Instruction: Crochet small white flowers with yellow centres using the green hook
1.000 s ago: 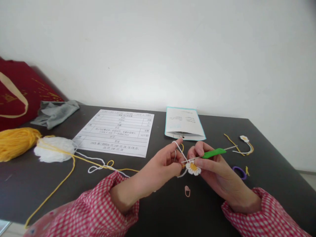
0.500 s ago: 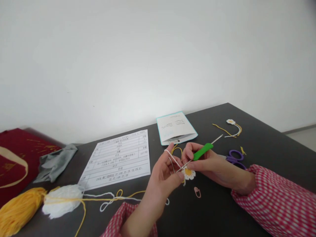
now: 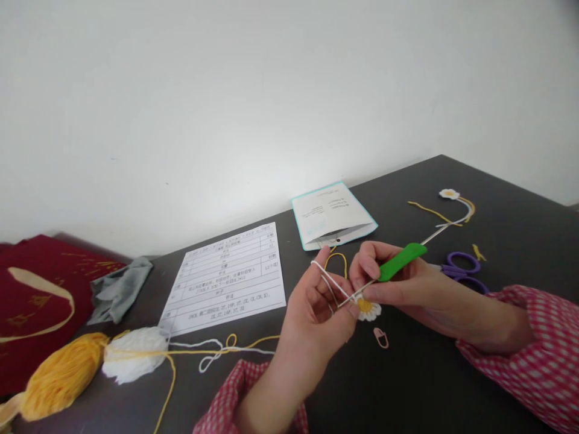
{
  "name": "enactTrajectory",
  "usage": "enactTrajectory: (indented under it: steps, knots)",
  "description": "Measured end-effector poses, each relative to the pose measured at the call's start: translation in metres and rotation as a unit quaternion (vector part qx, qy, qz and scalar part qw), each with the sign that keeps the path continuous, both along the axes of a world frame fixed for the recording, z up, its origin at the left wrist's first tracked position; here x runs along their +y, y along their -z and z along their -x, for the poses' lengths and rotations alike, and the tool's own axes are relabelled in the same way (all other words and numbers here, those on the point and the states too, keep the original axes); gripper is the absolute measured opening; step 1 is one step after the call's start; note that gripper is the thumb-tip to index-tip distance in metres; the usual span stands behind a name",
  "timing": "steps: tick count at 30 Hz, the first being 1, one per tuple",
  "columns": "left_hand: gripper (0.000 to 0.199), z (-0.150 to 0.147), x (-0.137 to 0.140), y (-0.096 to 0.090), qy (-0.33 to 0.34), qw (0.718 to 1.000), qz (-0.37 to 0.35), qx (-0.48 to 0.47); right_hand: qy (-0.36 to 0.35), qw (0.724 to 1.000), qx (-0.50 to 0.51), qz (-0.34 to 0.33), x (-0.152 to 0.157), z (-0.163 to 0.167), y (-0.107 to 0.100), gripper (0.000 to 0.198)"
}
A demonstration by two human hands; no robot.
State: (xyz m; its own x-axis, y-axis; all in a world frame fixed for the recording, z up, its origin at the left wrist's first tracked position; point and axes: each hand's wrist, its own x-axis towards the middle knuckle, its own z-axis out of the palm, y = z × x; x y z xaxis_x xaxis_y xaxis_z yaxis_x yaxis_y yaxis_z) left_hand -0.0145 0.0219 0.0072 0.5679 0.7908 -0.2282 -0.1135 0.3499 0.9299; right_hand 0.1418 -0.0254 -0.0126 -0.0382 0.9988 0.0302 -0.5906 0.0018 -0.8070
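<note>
Between thumb and fingers, my left hand (image 3: 316, 319) pinches the edge of a small crocheted daisy (image 3: 367, 308) with white petals and a yellow centre. White yarn (image 3: 332, 277) runs from its raised index finger down toward the flower. My right hand (image 3: 398, 280) grips a crochet hook (image 3: 402, 260) by its green handle, the fingers closed round it. The hook's thin metal tip lies at the top of the daisy by my left thumb, touching the white yarn. Part of the daisy is hidden behind my left fingers.
A pink stitch marker (image 3: 381, 338) lies below the daisy. Purple scissors (image 3: 461, 265) and a finished daisy (image 3: 449, 194) are at right. Behind are a white pouch (image 3: 332, 211) and a printed sheet (image 3: 230, 277). At left: white yarn (image 3: 136, 355), yellow yarn (image 3: 66, 377), grey cloth (image 3: 122, 289), red bag (image 3: 36, 283).
The view has shifted, so everything sits farther right in the picture. Both hands keep their hold on the daisy and the crochet hook, with the hook tip still by the left thumb.
</note>
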Motion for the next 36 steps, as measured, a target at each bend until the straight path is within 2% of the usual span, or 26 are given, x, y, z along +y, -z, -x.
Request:
enactTrajectory:
  steps: [3,8,11,17,21,24,27,36]
  knots:
    - [0.093,0.000,0.000,0.003,-0.002,1.000,-0.004,-0.025,0.004,1.000,0.003,-0.001,-0.001,0.000,0.000,0.023]
    - [0.085,0.000,-0.003,0.010,-0.005,0.997,-0.016,-0.076,-0.006,1.000,0.011,0.001,-0.001,-0.001,-0.002,0.024]
    - [0.080,0.000,-0.004,0.007,0.007,0.996,-0.015,-0.083,-0.009,1.000,0.014,-0.002,-0.001,-0.001,-0.002,0.025]
    - [0.090,0.002,-0.003,0.002,0.014,0.997,-0.016,-0.073,-0.009,1.000,0.010,-0.007,-0.003,-0.001,-0.001,0.025]
    - [0.086,0.002,-0.003,0.014,0.013,0.995,-0.048,-0.081,-0.013,1.000,0.005,-0.010,-0.003,-0.001,-0.001,0.024]
    - [0.078,-0.001,-0.004,0.026,-0.010,0.989,-0.101,-0.106,-0.008,1.000,-0.005,-0.019,-0.003,0.000,0.000,0.024]
    - [0.078,-0.003,-0.005,0.033,-0.029,0.987,-0.118,-0.103,-0.005,1.000,-0.009,-0.024,-0.002,0.000,0.000,0.024]
    - [0.079,0.004,-0.003,0.020,0.007,0.993,-0.021,-0.115,0.011,0.999,0.034,-0.010,-0.002,0.000,-0.003,0.023]
